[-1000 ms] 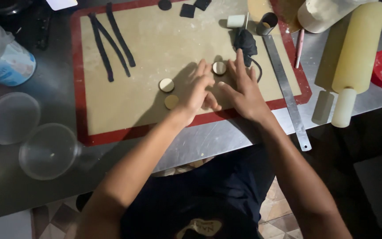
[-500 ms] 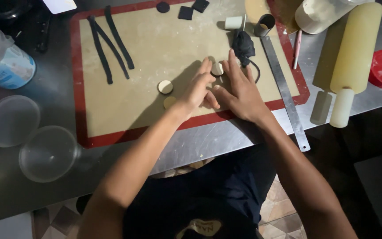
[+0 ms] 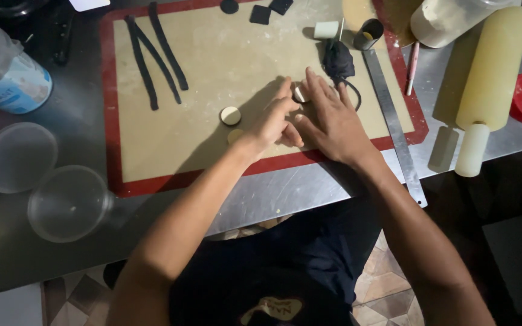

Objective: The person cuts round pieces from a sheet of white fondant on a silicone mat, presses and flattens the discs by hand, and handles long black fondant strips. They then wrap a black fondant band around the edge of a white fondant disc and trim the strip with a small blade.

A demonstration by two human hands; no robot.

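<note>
Both hands have slid a little up the mat since the earlier frames, toward 12 o'clock, and now bracket a small pale disc at the fingertips. That disc [image 3: 299,93] lies on the baking mat [image 3: 212,151], touching or just beside the left hand's [image 3: 270,121] index tip and at about 10 o'clock from the right hand [image 3: 332,118]; the left fingers seem nearer. Left fingers are loosely curled, right fingers stretched flat and together; neither clearly has hold of the disc, and whether something is pressed under the palms I cannot tell. A second disc [image 3: 231,115] sits apart at 9 o'clock from the left hand, and a third, flatter one [image 3: 234,135] shows just below it. So three discs, two long dark strips [image 3: 152,54] running roughly 11 to 5 o'clock, one rolling pin [image 3: 484,84] and one metal ruler [image 3: 394,121] on the counter [image 3: 273,193].
</note>
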